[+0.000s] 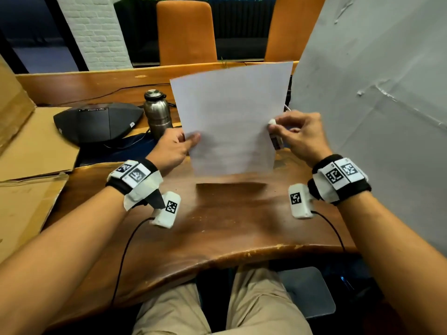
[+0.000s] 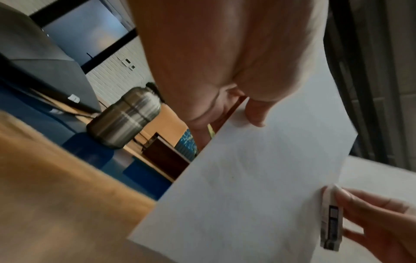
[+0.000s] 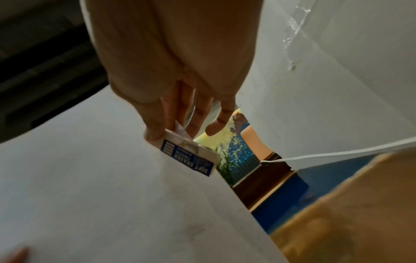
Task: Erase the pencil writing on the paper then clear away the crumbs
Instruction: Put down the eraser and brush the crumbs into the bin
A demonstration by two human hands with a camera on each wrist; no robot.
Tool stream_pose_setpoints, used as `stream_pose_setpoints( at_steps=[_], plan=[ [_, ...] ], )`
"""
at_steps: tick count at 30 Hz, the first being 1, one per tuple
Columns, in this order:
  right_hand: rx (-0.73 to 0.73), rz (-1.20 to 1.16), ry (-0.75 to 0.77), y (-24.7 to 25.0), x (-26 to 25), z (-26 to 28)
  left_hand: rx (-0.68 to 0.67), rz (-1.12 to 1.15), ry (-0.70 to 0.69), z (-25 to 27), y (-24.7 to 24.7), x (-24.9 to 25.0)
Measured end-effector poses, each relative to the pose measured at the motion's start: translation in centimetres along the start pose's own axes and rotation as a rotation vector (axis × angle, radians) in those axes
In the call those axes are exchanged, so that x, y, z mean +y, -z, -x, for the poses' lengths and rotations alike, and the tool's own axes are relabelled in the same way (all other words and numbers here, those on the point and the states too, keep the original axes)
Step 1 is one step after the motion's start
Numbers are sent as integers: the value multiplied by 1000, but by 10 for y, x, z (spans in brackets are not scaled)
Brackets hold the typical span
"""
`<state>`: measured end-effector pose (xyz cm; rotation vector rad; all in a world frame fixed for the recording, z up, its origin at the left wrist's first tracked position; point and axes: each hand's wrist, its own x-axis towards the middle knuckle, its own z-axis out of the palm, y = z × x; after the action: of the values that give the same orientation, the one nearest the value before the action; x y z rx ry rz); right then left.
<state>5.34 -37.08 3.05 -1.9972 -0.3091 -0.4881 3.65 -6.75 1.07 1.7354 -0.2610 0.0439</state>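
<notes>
Paper (image 1: 229,122): white, faint grey traces across its face.
Eraser (image 3: 189,156): white body; sleeve blue and white, with a blue grid of small squares and white lettering on blue.
Table (image 1: 217,226): dark reddish-brown wood, paler worn chips along the near edge.
Bottle (image 1: 157,112): brushed silver steel, black cap.
Conference phone (image 1: 96,122): dark grey to black.
Cardboard (image 1: 31,146): plain tan.
Chair (image 1: 186,32): orange.
Board (image 1: 377,105): pale grey-white.
Wrist bands (image 1: 338,178): black, carrying white tags printed with black square-code patterns.
Trousers (image 1: 169,313): beige.
Wall (image 1: 99,32): white brick.
</notes>
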Motion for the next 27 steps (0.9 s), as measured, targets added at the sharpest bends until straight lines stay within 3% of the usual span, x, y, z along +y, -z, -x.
stream_pose_setpoints(
  at_steps=[4, 10, 15, 19, 27],
  plan=[
    [-5, -101, 29, -10, -27, -14, 128, 185, 2, -5, 16, 21],
    [-63, -70, -116, -30, -34, -19, 39, 95, 210, 19, 33, -4],
    [-307, -136, -320, -39, -30, -1, 88, 209, 335, 29, 45, -16],
    [-375, -135, -436, -47, -27, 7, 111, 190, 387, 35, 58, -16],
    [-425, 100, -299, -102, -54, 5, 305, -57, 591, 64, 115, -20]
  ],
)
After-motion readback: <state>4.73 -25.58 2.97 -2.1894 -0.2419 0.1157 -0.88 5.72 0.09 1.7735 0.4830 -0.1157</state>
